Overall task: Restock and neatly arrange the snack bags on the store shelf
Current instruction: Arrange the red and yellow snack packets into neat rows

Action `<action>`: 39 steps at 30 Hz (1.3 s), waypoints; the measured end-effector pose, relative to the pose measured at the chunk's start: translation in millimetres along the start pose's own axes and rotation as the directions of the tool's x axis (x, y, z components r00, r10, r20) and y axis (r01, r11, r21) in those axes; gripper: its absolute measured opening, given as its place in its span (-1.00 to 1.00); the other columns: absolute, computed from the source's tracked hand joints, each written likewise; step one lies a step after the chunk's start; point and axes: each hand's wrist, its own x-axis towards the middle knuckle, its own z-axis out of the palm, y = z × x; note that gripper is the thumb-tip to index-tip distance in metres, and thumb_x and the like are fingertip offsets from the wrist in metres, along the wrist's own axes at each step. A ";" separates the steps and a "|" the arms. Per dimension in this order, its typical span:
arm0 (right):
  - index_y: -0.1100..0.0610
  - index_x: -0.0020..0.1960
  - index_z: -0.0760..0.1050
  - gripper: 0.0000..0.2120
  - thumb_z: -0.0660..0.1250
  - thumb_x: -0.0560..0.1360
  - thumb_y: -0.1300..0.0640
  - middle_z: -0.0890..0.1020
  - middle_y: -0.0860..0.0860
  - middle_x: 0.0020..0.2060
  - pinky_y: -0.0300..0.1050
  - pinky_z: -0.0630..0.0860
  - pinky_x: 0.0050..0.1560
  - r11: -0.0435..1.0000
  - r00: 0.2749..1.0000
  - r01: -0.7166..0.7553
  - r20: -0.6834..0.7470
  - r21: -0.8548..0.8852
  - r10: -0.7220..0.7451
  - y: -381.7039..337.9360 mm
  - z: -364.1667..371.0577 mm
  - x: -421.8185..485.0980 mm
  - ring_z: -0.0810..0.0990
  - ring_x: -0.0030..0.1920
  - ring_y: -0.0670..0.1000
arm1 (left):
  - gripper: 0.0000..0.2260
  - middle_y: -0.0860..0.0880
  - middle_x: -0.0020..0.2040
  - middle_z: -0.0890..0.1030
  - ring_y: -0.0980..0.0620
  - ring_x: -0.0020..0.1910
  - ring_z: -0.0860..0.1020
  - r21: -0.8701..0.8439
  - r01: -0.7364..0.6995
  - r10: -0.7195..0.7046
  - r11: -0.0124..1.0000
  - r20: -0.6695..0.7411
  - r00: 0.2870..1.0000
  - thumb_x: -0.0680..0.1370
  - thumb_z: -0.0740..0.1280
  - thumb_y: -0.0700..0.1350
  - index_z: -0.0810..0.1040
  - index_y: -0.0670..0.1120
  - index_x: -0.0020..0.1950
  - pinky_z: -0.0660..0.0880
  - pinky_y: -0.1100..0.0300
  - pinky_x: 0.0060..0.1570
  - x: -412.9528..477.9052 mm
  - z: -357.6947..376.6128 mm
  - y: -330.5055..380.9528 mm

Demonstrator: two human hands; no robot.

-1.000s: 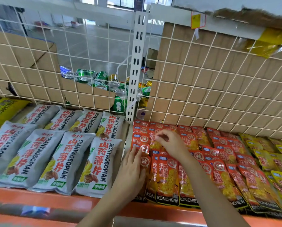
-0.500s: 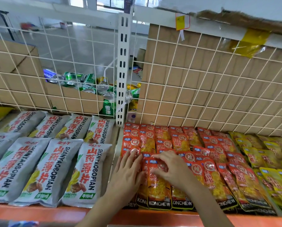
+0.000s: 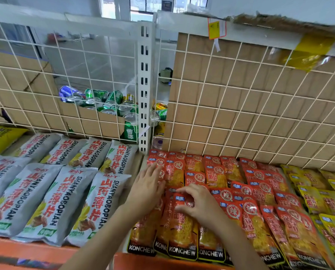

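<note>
Currently, both forearms reach forward from the bottom edge of the view onto the store shelf [image 3: 26, 248]. They converge on the left end of the red KONCHEW bags [image 3: 258, 193], which lie overlapped in rows from the wire grid back panel [image 3: 240, 98] down to the orange front lip.

The left hand [image 3: 146, 191] lies palm down with its fingers straight and close together. Its grip is fully open and holds nothing, and the fingertips [image 3: 155, 168] rest flat on the leftmost column of red bags.

The right hand [image 3: 198, 206] is arched with its fingers curled. Its grip closes on the upper edge of the front-row bag [image 3: 180, 228], index finger above and thumb below. The two hands sit just beside each other without touching.

Grey SHANYAOBOPIAN bags [image 3: 46, 201] lie in two rows left of the white slotted upright [image 3: 144, 94]. Yellow bags [image 3: 318, 193] adjoin the red ones on the right. Drink cans [image 3: 112, 102] show behind the grid.
</note>
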 end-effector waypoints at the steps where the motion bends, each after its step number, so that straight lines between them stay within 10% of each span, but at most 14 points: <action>1: -0.09 0.29 0.40 -0.53 0.34 0.42 -0.19 0.46 -0.16 0.09 -0.14 0.31 0.25 1.000 1.000 0.001 0.002 0.016 -0.001 0.2 -0.4 0.3 0.37 0.16 -0.12 | -0.54 0.00 0.53 0.08 0.02 0.51 0.00 0.009 0.019 -0.019 1.000 0.018 1.000 0.64 0.01 0.06 0.07 -0.03 0.52 -0.04 0.10 0.45 8.3 1.4 -1.5; 31: -0.10 0.28 0.40 -0.53 0.34 0.42 -0.20 0.46 -0.12 0.13 -0.13 0.29 0.26 0.998 1.000 0.016 0.011 0.058 -0.016 6.0 -0.8 3.4 0.35 0.18 -0.11 | -0.49 0.02 0.50 0.13 0.03 0.49 0.03 -0.028 0.031 -0.031 0.999 -0.022 0.999 0.56 -0.06 0.16 0.16 0.02 0.48 0.02 0.05 0.44 16.2 12.6 -17.9; 39: -0.12 0.20 0.46 -0.63 0.41 0.41 -0.04 0.50 -0.20 0.15 -0.13 0.37 0.28 0.979 0.999 0.029 -0.043 0.201 -0.021 3.0 -3.6 1.1 0.42 0.18 -0.16 | -0.69 0.09 0.36 0.35 0.07 0.37 0.26 -0.092 -0.127 0.112 0.988 -0.150 0.982 0.59 0.21 -0.03 0.40 0.05 0.34 0.22 0.11 0.33 5.8 -0.3 -11.9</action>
